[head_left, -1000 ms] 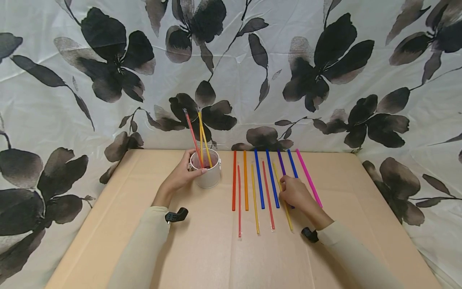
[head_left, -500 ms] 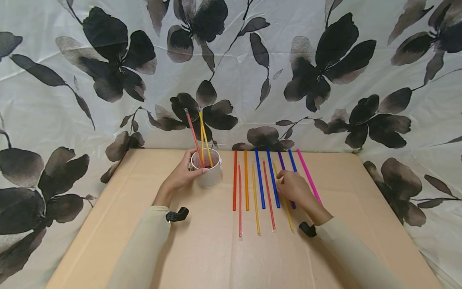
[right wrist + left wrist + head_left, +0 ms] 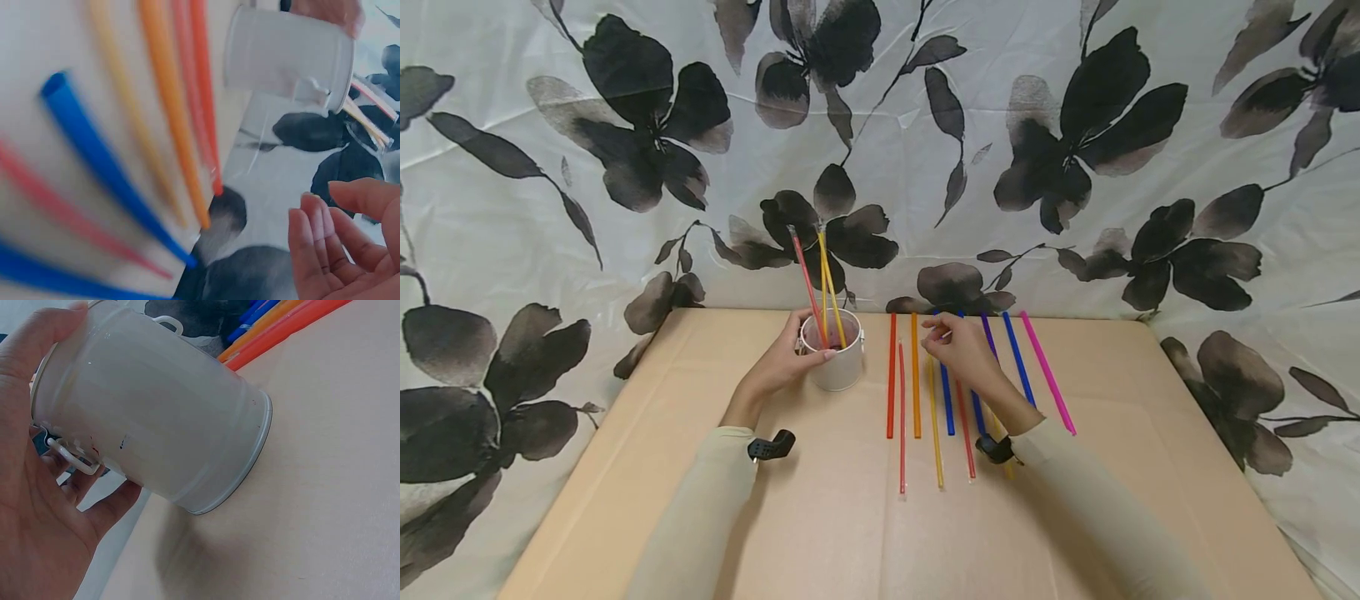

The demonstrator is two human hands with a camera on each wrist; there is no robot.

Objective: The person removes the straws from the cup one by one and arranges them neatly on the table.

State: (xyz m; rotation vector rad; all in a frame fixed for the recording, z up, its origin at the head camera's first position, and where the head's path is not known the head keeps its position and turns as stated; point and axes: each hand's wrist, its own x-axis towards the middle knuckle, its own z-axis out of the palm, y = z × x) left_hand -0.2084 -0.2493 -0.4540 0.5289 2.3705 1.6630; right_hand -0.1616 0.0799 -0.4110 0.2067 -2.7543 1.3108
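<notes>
My left hand (image 3: pixel 778 367) grips the white metal pail (image 3: pixel 838 368) near its rim, thumb at the front and fingers around the far side. One thin red stick (image 3: pixel 808 287) and yellow sticks (image 3: pixel 824 267) with clear ends lean in it. In the left wrist view the pail (image 3: pixel 156 406) looks tilted against the tan board. My right hand (image 3: pixel 962 354) hovers above the row of coloured straws, fingers loosely bent with nothing between them. In the right wrist view a hollow blue straw (image 3: pixel 94 150) and an orange straw (image 3: pixel 165 81) lie beside that hand (image 3: pixel 344 244).
To the right of the pail are a wide red straw (image 3: pixel 891 379), a thin red stick (image 3: pixel 902 433), a thin yellow stick (image 3: pixel 938 450), a blue straw (image 3: pixel 1018 354) and a pink straw (image 3: pixel 1047 371). Floral cloth (image 3: pixel 925 167) rises behind the board (image 3: pixel 820 517).
My right hand has moved left and away from me, from the purple straw and right-hand yellow stick to above the left part of the row. The left hand still holds the pail.
</notes>
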